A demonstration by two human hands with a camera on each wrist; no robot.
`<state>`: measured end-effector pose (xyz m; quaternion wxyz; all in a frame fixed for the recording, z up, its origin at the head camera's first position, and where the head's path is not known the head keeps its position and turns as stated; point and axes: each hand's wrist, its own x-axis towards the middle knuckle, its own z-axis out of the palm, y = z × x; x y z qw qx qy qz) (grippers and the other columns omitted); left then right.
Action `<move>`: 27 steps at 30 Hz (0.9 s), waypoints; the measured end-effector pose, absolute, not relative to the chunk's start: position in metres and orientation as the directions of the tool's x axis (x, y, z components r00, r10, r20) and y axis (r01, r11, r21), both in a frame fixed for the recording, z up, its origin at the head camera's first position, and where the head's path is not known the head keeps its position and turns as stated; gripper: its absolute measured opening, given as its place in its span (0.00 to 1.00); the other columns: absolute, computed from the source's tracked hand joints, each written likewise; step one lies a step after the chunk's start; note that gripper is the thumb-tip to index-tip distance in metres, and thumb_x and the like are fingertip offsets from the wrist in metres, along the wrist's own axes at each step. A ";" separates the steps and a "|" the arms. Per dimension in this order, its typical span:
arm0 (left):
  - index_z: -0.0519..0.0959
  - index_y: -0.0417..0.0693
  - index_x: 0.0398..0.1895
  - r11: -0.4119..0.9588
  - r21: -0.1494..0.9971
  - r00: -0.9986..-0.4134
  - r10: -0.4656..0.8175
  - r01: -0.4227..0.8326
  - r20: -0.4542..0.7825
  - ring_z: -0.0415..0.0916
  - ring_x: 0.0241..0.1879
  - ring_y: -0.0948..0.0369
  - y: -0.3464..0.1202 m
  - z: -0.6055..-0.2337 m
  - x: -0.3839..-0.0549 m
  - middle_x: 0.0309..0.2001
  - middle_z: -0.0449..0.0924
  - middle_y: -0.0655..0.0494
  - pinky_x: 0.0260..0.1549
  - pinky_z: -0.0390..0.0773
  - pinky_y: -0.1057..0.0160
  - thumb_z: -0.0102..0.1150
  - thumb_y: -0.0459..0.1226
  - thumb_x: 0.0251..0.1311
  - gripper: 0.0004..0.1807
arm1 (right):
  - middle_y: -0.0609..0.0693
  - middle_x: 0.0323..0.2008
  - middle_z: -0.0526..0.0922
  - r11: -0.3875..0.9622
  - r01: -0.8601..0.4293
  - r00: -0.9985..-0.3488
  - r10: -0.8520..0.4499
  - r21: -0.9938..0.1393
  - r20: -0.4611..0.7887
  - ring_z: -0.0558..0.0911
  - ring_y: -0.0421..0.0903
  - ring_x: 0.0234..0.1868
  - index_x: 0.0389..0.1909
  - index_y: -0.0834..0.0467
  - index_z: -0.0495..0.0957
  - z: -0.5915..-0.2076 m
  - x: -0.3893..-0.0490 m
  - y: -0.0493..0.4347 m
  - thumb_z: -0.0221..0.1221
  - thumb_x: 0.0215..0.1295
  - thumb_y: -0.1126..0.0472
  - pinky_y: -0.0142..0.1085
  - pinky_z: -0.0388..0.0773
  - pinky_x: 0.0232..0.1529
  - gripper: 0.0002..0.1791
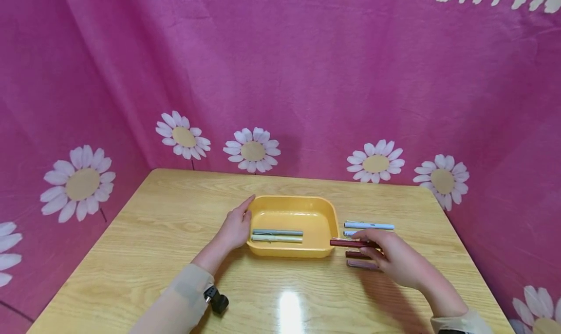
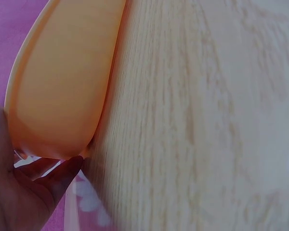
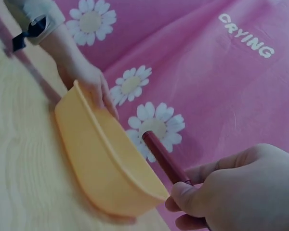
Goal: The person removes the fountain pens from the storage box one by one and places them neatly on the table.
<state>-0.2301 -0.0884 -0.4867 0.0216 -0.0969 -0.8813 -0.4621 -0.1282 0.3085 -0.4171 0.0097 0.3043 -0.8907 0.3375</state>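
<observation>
My right hand pinches a dark red pen between thumb and fingers. The pen's free end points left and overlaps the right rim of a yellow tray in the head view. At the tray's left end, my left hand holds the wall, its fingertips at the lower edge in the left wrist view. Two pens lie side by side in the tray, one grey-green and one pale yellow-green. Around my right hand lie a light blue pen, a partly hidden pale pen, a brownish-red pen and a mauve pen.
Everything stands on a light wooden table. A magenta curtain printed with white daisies hangs along the back and both sides. The table's right edge runs beyond the row of pens.
</observation>
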 end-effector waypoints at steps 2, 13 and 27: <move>0.62 0.45 0.83 0.554 0.810 -0.981 0.149 0.190 0.128 0.67 0.72 0.43 -0.089 -0.487 -0.230 0.71 0.71 0.33 0.74 0.62 0.44 0.41 0.33 0.82 0.29 | 0.44 0.44 0.86 0.607 -0.556 -0.812 -0.542 -0.567 0.217 0.83 0.39 0.43 0.54 0.53 0.83 -0.421 -0.124 0.313 0.62 0.71 0.75 0.36 0.85 0.43 0.17; 0.63 0.47 0.83 0.563 0.804 -0.980 0.151 0.190 0.127 0.67 0.72 0.44 -0.089 -0.486 -0.231 0.72 0.71 0.34 0.74 0.62 0.46 0.41 0.33 0.82 0.29 | 0.35 0.48 0.85 0.660 -0.565 -0.821 -0.511 -0.495 0.255 0.83 0.37 0.48 0.49 0.48 0.85 -0.458 -0.103 0.329 0.67 0.66 0.75 0.38 0.85 0.47 0.20; 0.61 0.46 0.83 0.563 0.807 -0.982 0.148 0.179 0.115 0.67 0.72 0.46 -0.090 -0.486 -0.232 0.72 0.71 0.34 0.74 0.62 0.45 0.41 0.33 0.82 0.29 | 0.36 0.43 0.80 0.781 -0.387 -0.889 -0.458 -0.490 -0.029 0.79 0.34 0.44 0.52 0.53 0.84 -0.478 -0.100 0.344 0.64 0.72 0.69 0.40 0.85 0.47 0.13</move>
